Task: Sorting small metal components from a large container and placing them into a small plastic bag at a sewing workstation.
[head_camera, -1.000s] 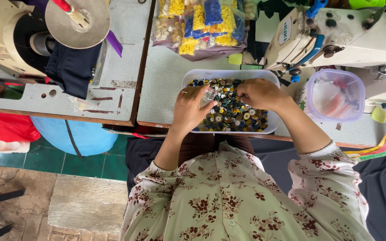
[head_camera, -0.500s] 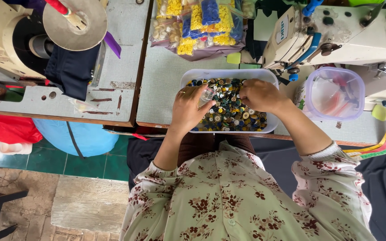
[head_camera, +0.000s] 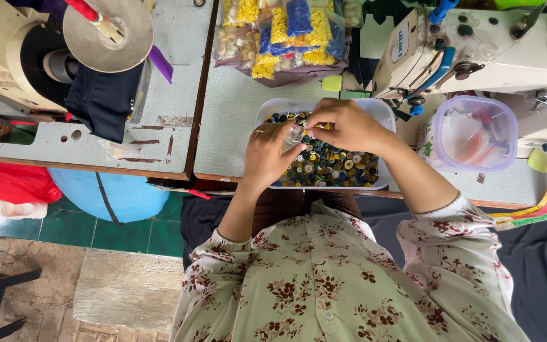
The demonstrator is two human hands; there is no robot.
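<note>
**Fingers pinch a small clear piece above the button tray**

Fingertips (head_camera: 294,130) of the left hand (head_camera: 270,155) and the right hand (head_camera: 343,125) close together on a small clear item (head_camera: 294,134), possibly a tiny bag, though it is too small to be sure. It sits just above the white tray (head_camera: 384,114), which is full of mixed coloured buttons (head_camera: 327,166); the sorting looks barely begun. Bags of sorted buttons (head_camera: 286,35) lie beyond. A sewing machine (head_camera: 476,44) and a lidded tub (head_camera: 473,134) crowd the right side.
</note>
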